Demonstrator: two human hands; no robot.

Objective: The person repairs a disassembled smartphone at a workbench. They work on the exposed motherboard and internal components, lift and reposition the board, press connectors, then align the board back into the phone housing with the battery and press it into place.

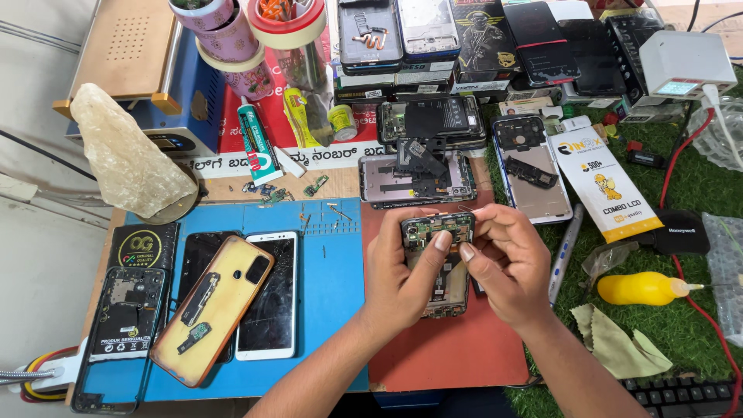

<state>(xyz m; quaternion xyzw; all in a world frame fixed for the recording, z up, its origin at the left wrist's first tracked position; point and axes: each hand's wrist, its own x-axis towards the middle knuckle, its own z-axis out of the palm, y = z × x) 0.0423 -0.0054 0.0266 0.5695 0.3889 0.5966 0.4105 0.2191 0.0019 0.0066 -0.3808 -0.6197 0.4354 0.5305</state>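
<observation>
Over red mat (449,348), both hands (457,271) pinching opened phone (438,255), dismantled phones (418,182) crowding behind.

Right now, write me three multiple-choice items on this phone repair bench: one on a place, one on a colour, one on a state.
1. Where does the yellow squeeze bottle with a thin nozzle lie?
A. on the blue work mat
B. on the green grass-like mat, to the right of the hands
C. on the stack of phones at the back

2. What colour is the mat under the two hands?
A. orange-red
B. grey
C. white

3. In what state is the dark phone held in the left hand and right hand?
A. sealed in a box
B. whole, with its screen lit
C. opened, with its circuit board bare

Answers: 1 B, since the bottle rests on the green turf-like mat beside a folded cloth. 2 A, since the mat shows orange-red around both wrists. 3 C, since green board parts show at the phone's top edge between the fingertips.
</observation>
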